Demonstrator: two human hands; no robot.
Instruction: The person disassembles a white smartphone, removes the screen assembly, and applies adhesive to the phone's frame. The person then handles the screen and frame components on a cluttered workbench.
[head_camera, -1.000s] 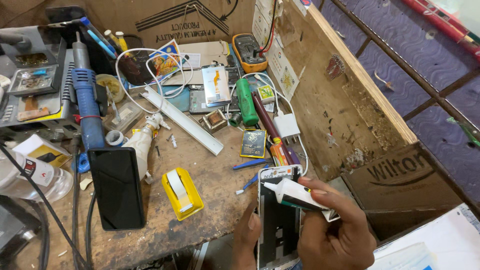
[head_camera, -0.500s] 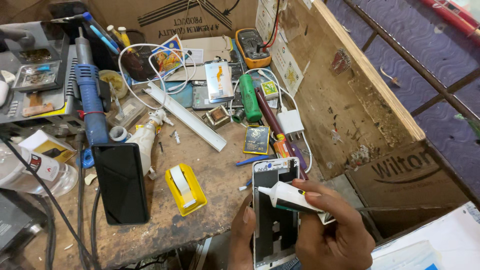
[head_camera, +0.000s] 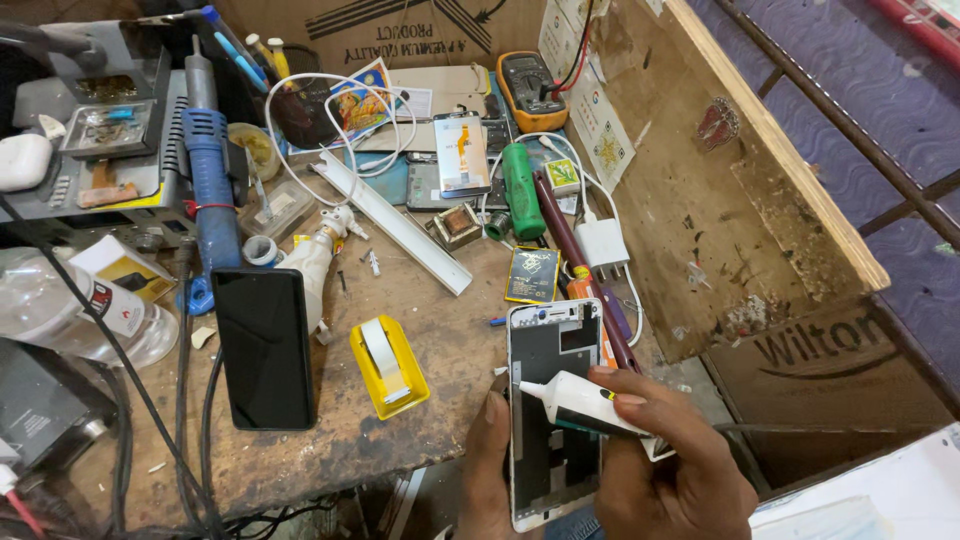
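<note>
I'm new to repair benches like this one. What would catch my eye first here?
At the bottom centre, the right hand points a white glue tube at an opened white phone frame, steadied by the left hand. Left of it lie a yellow tape dispenser and a black phone.

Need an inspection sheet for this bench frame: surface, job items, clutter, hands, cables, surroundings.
Surface: worn wooden bench, stained and scratched.
Job's things: open white phone frame, flat at the bench edge; white glue tube, nozzle on the frame's left edge.
Clutter: black phone, yellow tape dispenser, green screwdriver, blue soldering handle, multimeter, clear bottle.
Hands: left hand steadies the frame; right hand grips the tube.
Cables: white cable looped at the back; black leads across the left.
Surroundings: plywood side wall, cardboard box.
</note>
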